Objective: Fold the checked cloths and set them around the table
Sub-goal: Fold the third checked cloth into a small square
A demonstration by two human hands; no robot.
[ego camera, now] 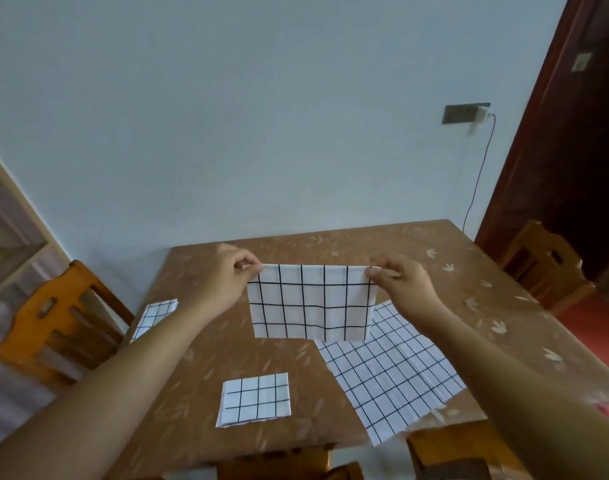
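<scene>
A white cloth with black checks (311,303) hangs folded in the air above the brown table (261,351). My left hand (223,278) pinches its upper left corner and my right hand (405,284) pinches its upper right corner. Under it on the right lies an unfolded checked cloth (393,372), flat, with one corner hanging over the table's near edge. A small folded checked cloth (254,400) lies near the front edge. Another folded checked cloth (154,317) lies by the left edge, partly hidden behind my left forearm.
Wooden chairs stand at the left (60,323), at the far right (545,265) and close in front (448,452). The table's far edge meets a pale wall with a socket and cable (465,114). A dark wooden door (573,150) is on the right.
</scene>
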